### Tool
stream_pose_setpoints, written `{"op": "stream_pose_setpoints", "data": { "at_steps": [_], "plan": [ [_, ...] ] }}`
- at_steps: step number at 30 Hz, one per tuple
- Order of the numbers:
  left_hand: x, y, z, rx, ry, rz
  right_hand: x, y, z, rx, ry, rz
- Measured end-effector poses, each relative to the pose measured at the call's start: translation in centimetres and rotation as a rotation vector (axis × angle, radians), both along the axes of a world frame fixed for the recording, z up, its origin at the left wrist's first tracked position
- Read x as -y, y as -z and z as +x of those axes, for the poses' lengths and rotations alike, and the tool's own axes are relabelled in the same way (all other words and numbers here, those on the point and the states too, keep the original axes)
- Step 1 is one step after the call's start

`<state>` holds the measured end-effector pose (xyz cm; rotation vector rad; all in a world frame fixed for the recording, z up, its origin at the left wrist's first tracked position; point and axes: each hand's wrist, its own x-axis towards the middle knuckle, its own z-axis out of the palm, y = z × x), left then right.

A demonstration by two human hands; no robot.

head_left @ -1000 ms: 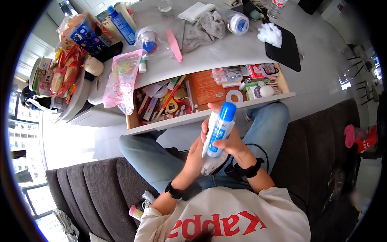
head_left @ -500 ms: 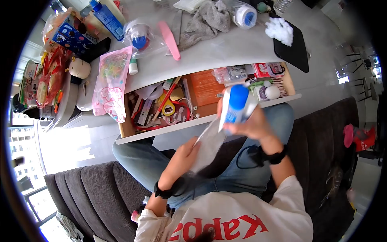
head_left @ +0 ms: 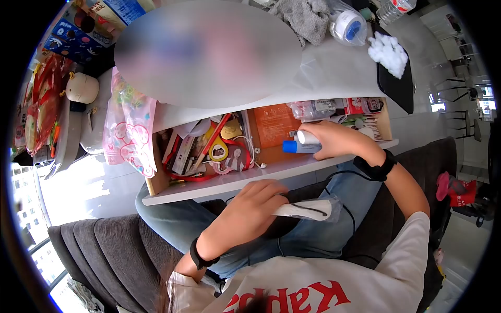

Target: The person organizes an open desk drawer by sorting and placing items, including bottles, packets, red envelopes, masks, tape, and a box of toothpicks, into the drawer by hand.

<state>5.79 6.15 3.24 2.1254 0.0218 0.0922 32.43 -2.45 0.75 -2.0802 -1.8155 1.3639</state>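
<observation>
Inside the right part of the open drawer (head_left: 235,182), my right hand (head_left: 334,140) is closed round a bottle with a blue cap (head_left: 298,146) and a white-topped bottle (head_left: 308,137), both lying on their sides. My left hand (head_left: 249,211) is in front of the drawer, above my lap, holding a flat white item in clear plastic (head_left: 310,209) that points to the right. An orange packet (head_left: 275,125) lies in the drawer to the left of my right hand. Yellow scissors (head_left: 218,151) and a red pen-like stick (head_left: 213,136) are in the left compartment.
On the tabletop (head_left: 334,73) are a grey cloth (head_left: 302,20), a bagged round container (head_left: 349,27) and white fluff (head_left: 389,55) on a black board (head_left: 399,88). A pink printed bag (head_left: 130,125) hangs over the left edge. Part of the tabletop is blurred.
My right hand has moved from above my lap into the drawer with the bottles. My left hand has shifted right with the plastic-wrapped item. The view has also shifted.
</observation>
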Motion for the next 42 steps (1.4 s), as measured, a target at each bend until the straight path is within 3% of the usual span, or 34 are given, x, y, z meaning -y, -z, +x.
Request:
{"op": "stream_pose_setpoints", "data": {
  "at_steps": [5,7,9,11,15,19,29,33,37,40,42],
  "plan": [
    [-0.1,1.5,1.7,0.02,-0.016,0.106,-2.1,0.8,-2.4,-0.072,0.168,0.142],
    [-0.1,1.9,1.7,0.024,-0.029,0.125,-3.7,2.1,-3.0,-0.276,0.314,0.118],
    [-0.2,2.0,1.4,0.026,-0.038,0.119,-4.7,5.0,-4.2,-0.499,0.627,0.131],
    [-0.2,2.3,0.6,0.031,-0.05,0.096,-6.2,5.6,-4.8,-0.509,0.683,0.058],
    [-0.2,2.9,-1.4,0.083,-0.106,0.077,-8.4,6.6,-6.6,0.14,0.454,0.351],
    [-0.4,3.5,-3.6,0.149,-0.128,0.058,-9.7,6.9,-6.8,0.451,0.274,0.254],
    [-2.4,3.7,-7.3,0.191,-0.277,0.024,-10.1,9.6,-6.6,1.168,-0.074,0.323],
    [-2.2,3.6,-7.1,0.194,-0.252,0.001,-9.1,11.1,-5.4,1.11,-0.27,0.515],
    [-1.8,3.4,-6.7,0.204,-0.234,0.006,-9.1,10.8,-4.7,0.955,-0.172,0.393],
    [-1.7,3.4,-6.7,0.192,-0.226,0.02,-8.8,9.8,-4.6,0.867,-0.282,0.43],
    [-1.6,3.4,-6.6,0.185,-0.223,0.02,-8.4,10.3,-5.2,0.856,-0.381,0.586]
  ]
}}
